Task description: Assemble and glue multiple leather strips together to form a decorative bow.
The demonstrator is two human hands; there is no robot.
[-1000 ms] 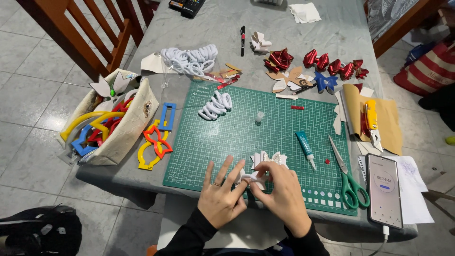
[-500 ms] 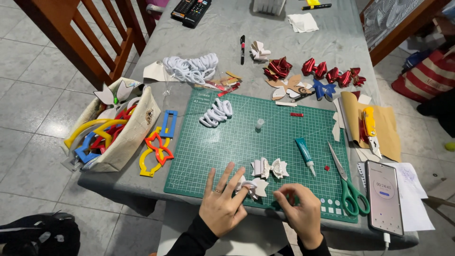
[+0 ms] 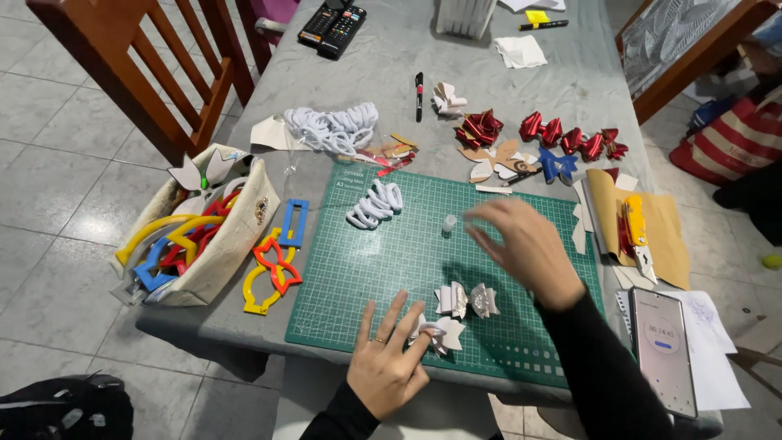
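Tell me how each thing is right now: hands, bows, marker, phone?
left hand: open, fingers pressing a white bow.
right hand: open, empty, raised above the green mat.
silver bow: lying free.
marker: capped.
phone: screen lit.

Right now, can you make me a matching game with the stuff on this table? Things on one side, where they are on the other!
Things:
1. left hand
2. right hand
3. black marker
4. phone

Places:
A. past the far edge of the green cutting mat
B. raised above the mat, fingers spread
C. right of the mat, near the table's front edge
D. fingertips on a white folded bow

Pairs: 1-D, 2-B, 3-A, 4-C
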